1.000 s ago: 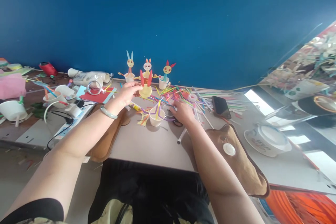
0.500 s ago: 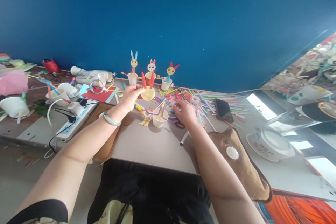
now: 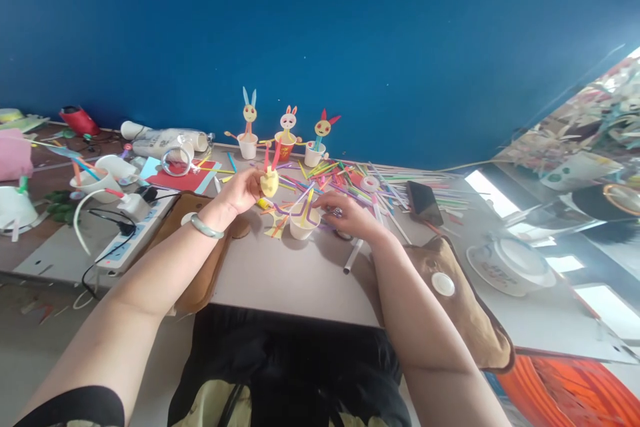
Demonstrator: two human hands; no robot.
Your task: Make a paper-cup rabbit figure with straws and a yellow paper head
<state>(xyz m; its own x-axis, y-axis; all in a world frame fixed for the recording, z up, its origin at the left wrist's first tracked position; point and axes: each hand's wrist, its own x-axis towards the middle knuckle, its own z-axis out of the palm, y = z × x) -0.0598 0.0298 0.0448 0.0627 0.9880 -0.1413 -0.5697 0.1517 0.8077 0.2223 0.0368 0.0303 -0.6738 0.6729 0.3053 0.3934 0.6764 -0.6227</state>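
Between the thumb and fingers of my left hand (image 3: 243,191) is a yellow paper rabbit head (image 3: 270,181) with red ears, its drawn face turned partly toward me. To its right a white paper cup (image 3: 301,229) stands on the table, with purple and yellow drinking straws (image 3: 307,205) rising from inside. My right hand (image 3: 345,213) is at the cup's right rim, fingers bent and close together beside the straws; what they pinch, if anything, is hidden. Behind stand three finished cup rabbits: blue-eared (image 3: 249,113), white-faced (image 3: 288,121) and red-eared (image 3: 323,128).
Coloured straws (image 3: 345,177) lie heaped behind my right hand, near a tape roll (image 3: 370,184) and a black phone (image 3: 425,203). Brown cushions (image 3: 440,260) flank the work area. A power strip (image 3: 135,233) with cables lies left. A blue wall (image 3: 320,47) bounds the back.
My left hand has moved slightly left and down and turned the rabbit head, so its drawn face now shows. My right hand has shifted left to the cup's rim.
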